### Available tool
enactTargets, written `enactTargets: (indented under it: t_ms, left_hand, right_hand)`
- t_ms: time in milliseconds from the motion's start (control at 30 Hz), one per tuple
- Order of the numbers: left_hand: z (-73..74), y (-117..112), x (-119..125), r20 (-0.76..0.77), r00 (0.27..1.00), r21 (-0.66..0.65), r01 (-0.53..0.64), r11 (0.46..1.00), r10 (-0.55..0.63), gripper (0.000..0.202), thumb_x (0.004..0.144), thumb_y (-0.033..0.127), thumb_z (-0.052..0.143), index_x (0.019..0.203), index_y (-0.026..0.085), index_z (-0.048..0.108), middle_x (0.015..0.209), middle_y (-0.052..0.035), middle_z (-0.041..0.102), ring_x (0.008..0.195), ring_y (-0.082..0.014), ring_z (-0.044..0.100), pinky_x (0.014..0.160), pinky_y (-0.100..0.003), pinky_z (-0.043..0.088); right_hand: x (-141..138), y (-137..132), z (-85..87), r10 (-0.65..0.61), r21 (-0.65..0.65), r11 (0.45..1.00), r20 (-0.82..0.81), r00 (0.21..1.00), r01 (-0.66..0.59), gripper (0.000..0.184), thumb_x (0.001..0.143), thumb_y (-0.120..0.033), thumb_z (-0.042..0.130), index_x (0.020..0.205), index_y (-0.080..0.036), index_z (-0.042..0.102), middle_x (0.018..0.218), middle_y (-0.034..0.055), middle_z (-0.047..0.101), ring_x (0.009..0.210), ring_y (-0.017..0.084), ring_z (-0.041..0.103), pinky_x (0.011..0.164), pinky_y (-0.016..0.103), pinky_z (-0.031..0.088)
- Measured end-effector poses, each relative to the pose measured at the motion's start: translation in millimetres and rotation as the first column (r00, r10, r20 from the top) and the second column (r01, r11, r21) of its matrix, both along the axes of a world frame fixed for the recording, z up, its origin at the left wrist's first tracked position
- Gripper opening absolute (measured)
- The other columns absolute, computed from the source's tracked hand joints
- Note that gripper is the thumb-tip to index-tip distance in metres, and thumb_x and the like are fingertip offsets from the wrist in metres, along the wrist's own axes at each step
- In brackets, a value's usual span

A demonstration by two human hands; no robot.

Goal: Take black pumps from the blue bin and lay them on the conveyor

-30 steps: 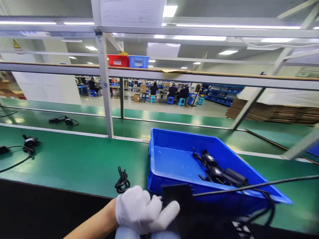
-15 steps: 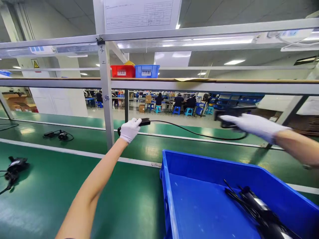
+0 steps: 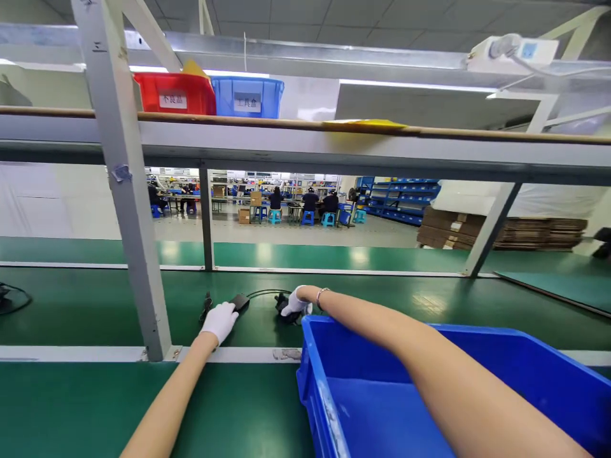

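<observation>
My left hand (image 3: pixel 219 323), in a white glove, is closed around the near end of a black power adapter (image 3: pixel 240 302) low over the green far strip of the bench. A dark cord bundle (image 3: pixel 206 308) lies just left of it. A thin black cable (image 3: pixel 267 292) runs from the adapter to the right. At its other end my gloved right hand (image 3: pixel 298 301) grips a black device (image 3: pixel 284 310), whose exact kind I cannot make out. The right forearm reaches across a blue bin (image 3: pixel 312 369) and hides part of its inside.
A grey metal post (image 3: pixel 136 210) stands left of my left hand. Overhead, a shelf (image 3: pixel 286 141) holds a red bin (image 3: pixel 176 94) and a blue box (image 3: pixel 248 97). Another black corded item (image 3: pixel 7 296) lies at far left. People sit at work in the background.
Both hands have come down to the bench surface with the adapter and device. My right hand has swung left, close to the left one, and the cable hangs less stretched. The view has shifted right.
</observation>
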State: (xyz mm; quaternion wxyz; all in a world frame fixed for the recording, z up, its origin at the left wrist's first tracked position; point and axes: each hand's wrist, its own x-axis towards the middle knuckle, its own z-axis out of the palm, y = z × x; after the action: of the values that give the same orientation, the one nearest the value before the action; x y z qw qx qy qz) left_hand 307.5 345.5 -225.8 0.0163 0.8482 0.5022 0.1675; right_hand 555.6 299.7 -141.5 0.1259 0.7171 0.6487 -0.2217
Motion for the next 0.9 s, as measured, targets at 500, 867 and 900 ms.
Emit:
enactTargets:
  t_ms: [500, 867, 900]
  left_hand:
    - [122.1, -91.8, 56.2, 0.259, 0.939, -0.033, 0.244, 0.969, -0.227, 0.058, 0.092, 0.056, 0.035, 0.118, 0.020, 0.072, 0.132, -0.0105, 0.075, 0.127, -0.0334, 0.067, 0.114, -0.044, 0.049]
    - [180.8, -233.2, 162.2, 0.444, 0.759, -0.208, 0.604, 0.769, -0.476, 0.040, 0.088, 0.050, 0.052, 0.106, 0.020, 0.072, 0.129, -0.0113, 0.075, 0.128, -0.0337, 0.062, 0.121, -0.049, 0.039]
    - [185.4, -241.9, 179.3, 0.488, 0.738, -0.219, 0.621, 0.752, -0.467, 0.040, 0.088, 0.048, 0.054, 0.111, 0.019, 0.070, 0.136, -0.0127, 0.072, 0.134, -0.0337, 0.058, 0.123, -0.049, 0.035]
  right_hand:
    - [201.9, -289.9, 30.5, -0.503, -0.003, 0.861, 0.139, 0.853, 0.509, 0.029, 0.101, -0.035, 0.069, 0.119, -0.012, 0.069, 0.117, 0.0082, 0.071, 0.103, 0.021, 0.070, 0.092, 0.041, 0.061]
    - [197.0, -336.9, 39.0, -0.442, 0.494, 0.792, 0.061, 0.895, 0.358, 0.029, 0.104, -0.038, 0.064, 0.120, -0.014, 0.068, 0.116, 0.0080, 0.070, 0.103, 0.020, 0.069, 0.094, 0.041, 0.059]
    - [199.9, -344.1, 54.6, -0.445, 0.561, 0.752, 0.046, 0.894, 0.345, 0.029, 0.105, -0.039, 0.063, 0.119, -0.014, 0.067, 0.114, 0.0076, 0.070, 0.101, 0.019, 0.068, 0.093, 0.040, 0.058]
